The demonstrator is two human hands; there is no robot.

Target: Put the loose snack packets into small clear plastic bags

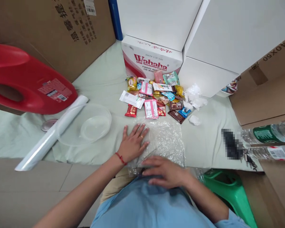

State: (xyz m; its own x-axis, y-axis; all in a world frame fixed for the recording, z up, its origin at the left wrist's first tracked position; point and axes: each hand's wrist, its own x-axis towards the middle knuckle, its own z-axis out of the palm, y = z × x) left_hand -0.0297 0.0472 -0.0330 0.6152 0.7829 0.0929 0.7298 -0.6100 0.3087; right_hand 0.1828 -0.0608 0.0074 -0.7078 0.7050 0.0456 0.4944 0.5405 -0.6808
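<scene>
My left hand (132, 142) lies flat on the left part of a crinkled clear plastic bag (169, 142), fingers spread. The bag is spread on the pale green cloth and its near edge hangs over toward my lap. My right hand (163, 171), fingers stretched and apart, is over the bag's near edge; whether it touches the plastic I cannot tell. Beyond the bag lies a heap of wrapped snacks (156, 95) in red, pink, brown, blue and yellow packets. Crumpled white plastic (195, 96) sits at the heap's right side.
A clear round plastic lid (95, 126), a white roll (52, 133) and a red jug (30, 79) are at left. A Wahaha carton (153, 58) stands behind the snacks. Plastic bottles (270, 133) and keys (250, 161) lie at right, above a green stool (230, 190).
</scene>
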